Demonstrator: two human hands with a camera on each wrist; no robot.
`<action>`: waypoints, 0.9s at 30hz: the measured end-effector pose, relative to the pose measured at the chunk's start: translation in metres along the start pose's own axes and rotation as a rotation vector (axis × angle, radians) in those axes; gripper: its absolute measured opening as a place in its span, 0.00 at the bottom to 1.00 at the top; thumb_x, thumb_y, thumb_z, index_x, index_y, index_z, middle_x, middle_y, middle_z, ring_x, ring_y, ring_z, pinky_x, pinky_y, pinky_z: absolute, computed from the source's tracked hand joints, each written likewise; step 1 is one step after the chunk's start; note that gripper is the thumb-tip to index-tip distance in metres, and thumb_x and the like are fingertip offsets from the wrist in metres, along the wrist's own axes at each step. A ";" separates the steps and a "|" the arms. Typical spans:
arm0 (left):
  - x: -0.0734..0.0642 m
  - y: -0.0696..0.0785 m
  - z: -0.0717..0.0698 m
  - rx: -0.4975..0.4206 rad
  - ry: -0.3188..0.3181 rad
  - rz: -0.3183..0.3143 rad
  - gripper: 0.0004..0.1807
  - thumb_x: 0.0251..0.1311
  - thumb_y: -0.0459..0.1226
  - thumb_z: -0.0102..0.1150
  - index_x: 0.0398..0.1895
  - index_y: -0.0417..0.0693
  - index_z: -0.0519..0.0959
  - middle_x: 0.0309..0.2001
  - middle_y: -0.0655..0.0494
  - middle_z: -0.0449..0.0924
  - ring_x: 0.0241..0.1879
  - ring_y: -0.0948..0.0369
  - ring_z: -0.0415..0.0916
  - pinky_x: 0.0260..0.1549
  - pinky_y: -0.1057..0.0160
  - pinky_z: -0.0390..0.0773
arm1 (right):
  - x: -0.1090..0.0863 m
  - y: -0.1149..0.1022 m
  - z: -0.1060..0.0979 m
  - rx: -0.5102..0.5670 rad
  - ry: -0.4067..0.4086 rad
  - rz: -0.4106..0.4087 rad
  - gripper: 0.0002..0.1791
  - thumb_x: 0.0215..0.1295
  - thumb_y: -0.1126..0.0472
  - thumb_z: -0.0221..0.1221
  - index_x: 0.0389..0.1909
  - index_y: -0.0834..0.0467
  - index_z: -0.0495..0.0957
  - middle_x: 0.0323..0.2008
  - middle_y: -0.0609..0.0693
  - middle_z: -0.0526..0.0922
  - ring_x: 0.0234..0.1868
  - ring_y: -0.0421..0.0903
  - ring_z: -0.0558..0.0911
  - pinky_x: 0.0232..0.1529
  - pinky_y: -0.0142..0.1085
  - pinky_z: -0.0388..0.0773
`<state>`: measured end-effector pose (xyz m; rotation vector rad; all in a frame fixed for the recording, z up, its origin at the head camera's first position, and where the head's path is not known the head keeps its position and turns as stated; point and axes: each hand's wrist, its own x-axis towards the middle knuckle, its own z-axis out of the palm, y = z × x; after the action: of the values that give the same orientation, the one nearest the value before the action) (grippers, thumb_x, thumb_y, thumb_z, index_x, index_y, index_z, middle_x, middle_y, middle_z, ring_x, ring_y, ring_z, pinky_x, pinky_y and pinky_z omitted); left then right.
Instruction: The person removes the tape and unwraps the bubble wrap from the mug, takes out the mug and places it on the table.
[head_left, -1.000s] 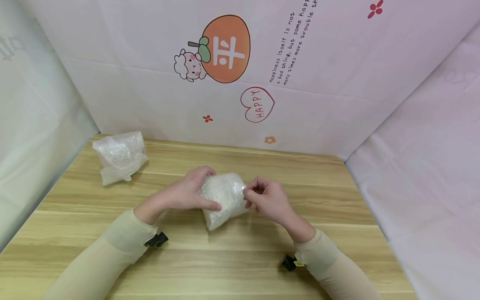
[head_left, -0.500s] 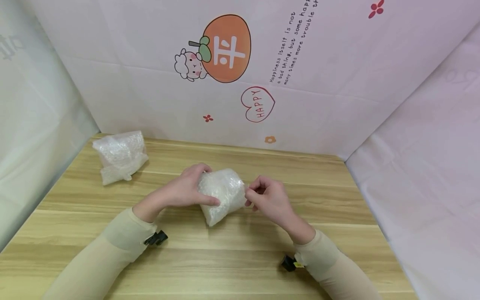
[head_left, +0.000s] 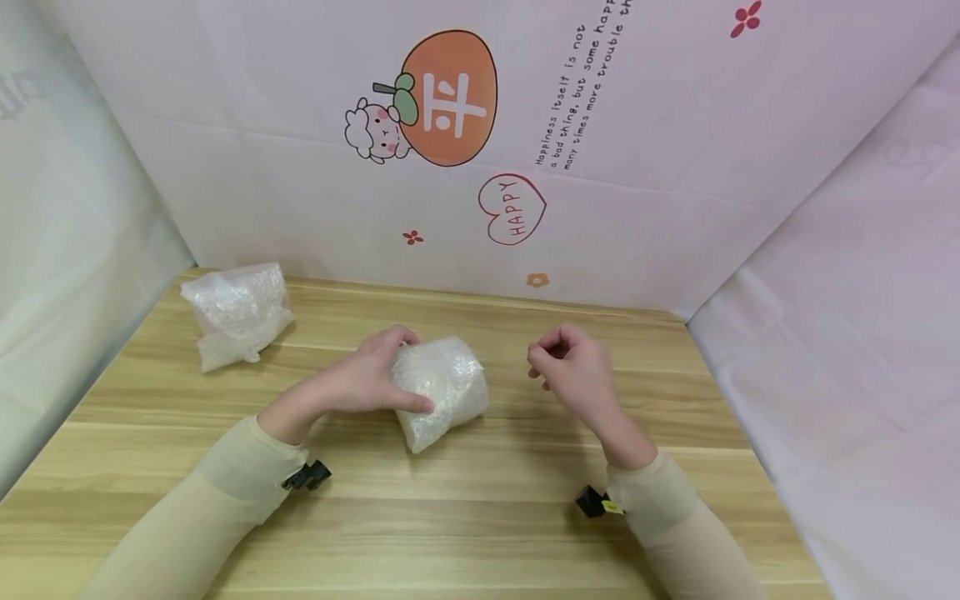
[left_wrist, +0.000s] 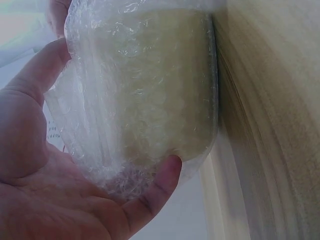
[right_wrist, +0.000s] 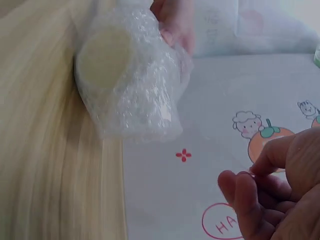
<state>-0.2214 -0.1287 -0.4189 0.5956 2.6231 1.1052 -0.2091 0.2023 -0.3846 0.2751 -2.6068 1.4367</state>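
Observation:
A bubble-wrapped bundle (head_left: 448, 385) is at the middle of the table, with something pale yellow showing through the wrap. Seen from the right wrist, that inner thing has a round end. My left hand (head_left: 367, 375) grips the bundle from its left side, thumb on the near face and fingers behind; in the left wrist view the bubble wrap (left_wrist: 150, 90) lies between thumb and fingers. Right of the bundle and apart from it is my right hand (head_left: 577, 367). Its fingers are curled with thumb and index fingertips together (right_wrist: 245, 175), and nothing shows between them.
A second piece of bubble wrap (head_left: 238, 312), crumpled, lies at the back left of the wooden table (head_left: 450, 533). White printed cloth (head_left: 637, 225) hangs along the back, and plain cloth stands at both sides.
My right hand has pulled away from the bundle's right side, moving right and slightly back. My left hand has shifted a little left with the bundle, which has turned slightly.

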 end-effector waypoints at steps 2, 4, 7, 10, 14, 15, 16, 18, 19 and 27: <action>0.000 -0.001 0.000 0.000 0.001 0.003 0.60 0.50 0.62 0.87 0.77 0.41 0.66 0.72 0.36 0.72 0.70 0.37 0.71 0.67 0.29 0.76 | 0.003 0.002 -0.004 -0.088 0.015 -0.015 0.02 0.73 0.66 0.65 0.39 0.60 0.85 0.32 0.55 0.90 0.29 0.45 0.87 0.28 0.39 0.87; -0.001 0.000 0.000 -0.002 0.004 0.001 0.59 0.50 0.61 0.87 0.77 0.42 0.66 0.71 0.36 0.72 0.70 0.38 0.71 0.67 0.29 0.75 | 0.006 0.006 -0.007 -0.202 0.037 -0.055 0.03 0.74 0.64 0.65 0.39 0.59 0.85 0.32 0.52 0.90 0.29 0.45 0.85 0.30 0.39 0.84; -0.001 0.000 0.000 -0.004 0.004 0.001 0.59 0.50 0.61 0.87 0.77 0.42 0.66 0.71 0.37 0.72 0.71 0.39 0.70 0.68 0.30 0.75 | 0.011 0.015 -0.010 -0.399 0.071 -0.160 0.03 0.73 0.64 0.66 0.37 0.58 0.86 0.31 0.51 0.88 0.28 0.47 0.83 0.32 0.42 0.81; -0.001 0.000 0.001 -0.002 0.003 -0.002 0.58 0.51 0.61 0.87 0.77 0.43 0.66 0.72 0.36 0.72 0.71 0.38 0.70 0.68 0.30 0.75 | 0.017 0.026 -0.011 -0.553 0.096 -0.301 0.03 0.71 0.66 0.67 0.35 0.60 0.85 0.29 0.52 0.87 0.26 0.49 0.82 0.30 0.46 0.82; -0.001 0.000 0.000 0.004 0.004 -0.007 0.59 0.50 0.61 0.87 0.77 0.44 0.66 0.72 0.36 0.71 0.71 0.38 0.69 0.68 0.29 0.75 | 0.023 0.038 -0.012 -0.665 0.123 -0.419 0.05 0.68 0.69 0.68 0.32 0.61 0.82 0.28 0.54 0.84 0.24 0.49 0.80 0.25 0.45 0.80; -0.001 0.000 0.000 0.005 0.003 -0.005 0.59 0.50 0.61 0.87 0.77 0.44 0.66 0.72 0.36 0.71 0.71 0.38 0.69 0.68 0.29 0.75 | 0.024 0.040 -0.012 -0.681 0.125 -0.434 0.06 0.68 0.69 0.68 0.32 0.61 0.81 0.27 0.54 0.84 0.23 0.49 0.79 0.24 0.44 0.79; -0.001 0.000 0.000 0.006 0.003 -0.005 0.59 0.50 0.61 0.87 0.77 0.43 0.66 0.72 0.36 0.71 0.72 0.37 0.69 0.68 0.29 0.75 | 0.025 0.041 -0.012 -0.696 0.124 -0.442 0.06 0.68 0.70 0.68 0.32 0.61 0.81 0.27 0.54 0.83 0.23 0.49 0.79 0.23 0.44 0.78; -0.001 0.000 0.001 0.006 0.002 -0.004 0.59 0.50 0.61 0.87 0.77 0.43 0.66 0.72 0.36 0.71 0.72 0.37 0.69 0.68 0.29 0.74 | 0.027 0.044 -0.013 -0.727 0.119 -0.458 0.07 0.67 0.71 0.68 0.31 0.61 0.80 0.27 0.54 0.82 0.22 0.49 0.78 0.22 0.44 0.77; -0.001 0.000 0.001 0.006 0.002 -0.005 0.59 0.50 0.61 0.87 0.77 0.43 0.66 0.72 0.36 0.71 0.72 0.37 0.69 0.68 0.29 0.74 | 0.028 0.046 -0.014 -0.745 0.117 -0.468 0.08 0.67 0.71 0.68 0.31 0.61 0.80 0.27 0.54 0.82 0.22 0.49 0.78 0.21 0.43 0.77; 0.000 -0.002 0.002 -0.002 0.003 0.000 0.58 0.50 0.61 0.87 0.76 0.43 0.66 0.71 0.37 0.72 0.71 0.39 0.69 0.68 0.30 0.74 | 0.036 0.066 -0.012 -0.893 0.102 -0.641 0.14 0.61 0.76 0.68 0.25 0.59 0.74 0.20 0.49 0.71 0.17 0.41 0.62 0.14 0.37 0.65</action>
<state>-0.2212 -0.1287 -0.4214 0.5940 2.6241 1.1101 -0.2591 0.2441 -0.4237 0.7658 -2.4312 0.0548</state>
